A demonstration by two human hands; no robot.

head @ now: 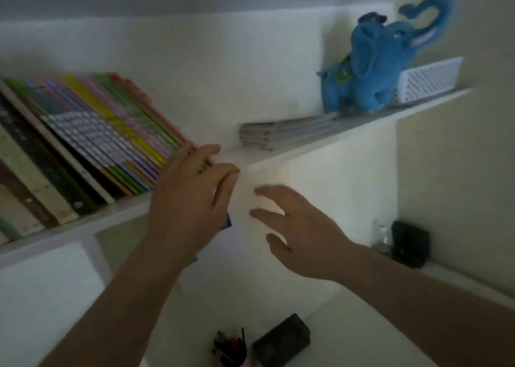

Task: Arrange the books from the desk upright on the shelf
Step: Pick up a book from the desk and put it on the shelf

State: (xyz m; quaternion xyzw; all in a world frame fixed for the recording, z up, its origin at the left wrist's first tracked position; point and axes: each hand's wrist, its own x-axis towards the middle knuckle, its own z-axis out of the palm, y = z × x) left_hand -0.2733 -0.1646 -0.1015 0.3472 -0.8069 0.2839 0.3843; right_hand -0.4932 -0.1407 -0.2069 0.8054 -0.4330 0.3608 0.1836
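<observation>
Your left hand (189, 199) is raised to the shelf (117, 216), its fingers straight and close together, laid flat against the outer cover of the last book in the row of books (92, 143). It grips nothing; the fingertips just press on that pinkish cover near its lower end. The row stands on the left part of the shelf and leans to the left, thin bright spines at the near end and thicker, darker spines further left. Your right hand (301, 233) hangs in the air below the shelf edge, just beside the left hand, fingers spread and loosely bent, holding nothing and touching nothing. Further right on the same shelf a flat stack (281, 132) of thin books or magazines lies on its side, well apart from the leaning row. Just beyond the stack stands a blue plush elephant (373, 68), and behind it a white perforated basket (429, 79). Lower right, on a ledge, sit a dark box (409, 244) and a clear item next to it that is too blurred to tell. At the bottom you can see a pen cup (231, 350) and a dark case (281, 341) side by side. The view is dim and blurred with motion.
</observation>
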